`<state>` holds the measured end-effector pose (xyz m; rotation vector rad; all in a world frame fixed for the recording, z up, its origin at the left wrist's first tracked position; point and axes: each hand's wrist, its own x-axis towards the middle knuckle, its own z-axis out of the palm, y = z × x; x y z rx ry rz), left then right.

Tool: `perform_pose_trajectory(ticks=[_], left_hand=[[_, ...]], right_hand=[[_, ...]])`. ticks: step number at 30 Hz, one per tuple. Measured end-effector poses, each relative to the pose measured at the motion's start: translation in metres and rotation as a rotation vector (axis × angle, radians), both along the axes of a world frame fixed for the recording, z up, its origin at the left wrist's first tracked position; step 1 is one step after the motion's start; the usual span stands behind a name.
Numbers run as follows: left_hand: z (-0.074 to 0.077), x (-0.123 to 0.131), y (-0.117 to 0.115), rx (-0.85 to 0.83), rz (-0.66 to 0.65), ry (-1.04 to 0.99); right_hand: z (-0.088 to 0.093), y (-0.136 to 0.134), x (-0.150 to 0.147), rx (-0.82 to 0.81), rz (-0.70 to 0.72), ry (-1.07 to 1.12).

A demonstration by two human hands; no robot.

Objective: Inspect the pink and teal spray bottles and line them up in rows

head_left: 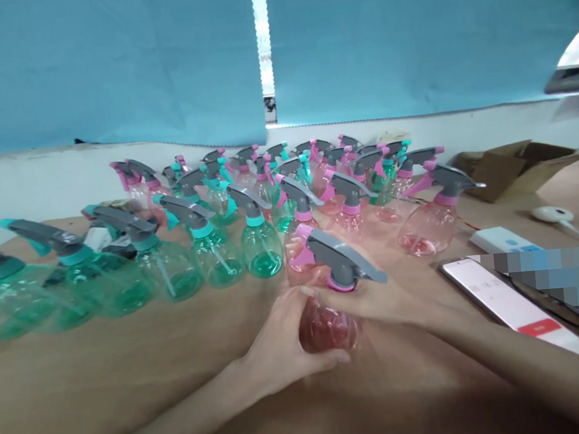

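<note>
Before me, my left hand [285,338] grips the pink spray bottle [332,328] round its body; my right hand [373,298] reaches behind its neck, its hold hidden. The table [145,362] stretches left, bounded by green bottles [263,255] behind; a phone [514,306] edges near my right forearm [500,351].

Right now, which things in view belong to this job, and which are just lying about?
Likely the job:
held pink spray bottle
green spray bottles
other pink spray bottles

Probably lying about:
phone
cardboard box
white round device
</note>
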<state>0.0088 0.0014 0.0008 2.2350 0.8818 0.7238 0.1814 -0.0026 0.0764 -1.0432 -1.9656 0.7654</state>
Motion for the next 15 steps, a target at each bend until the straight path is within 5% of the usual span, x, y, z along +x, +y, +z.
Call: perform_pose_trajectory(ticks=[7,15], left_hand=[[0.002,0.003,0.002,0.029,-0.039,0.065],[-0.007,-0.022,0.003,0.152,-0.011,0.328]], right_hand=[[-0.009,-0.004,0.009,0.034,-0.152,-0.114],[-0.010,-0.002,0.026,0.129,-0.395,-0.300]])
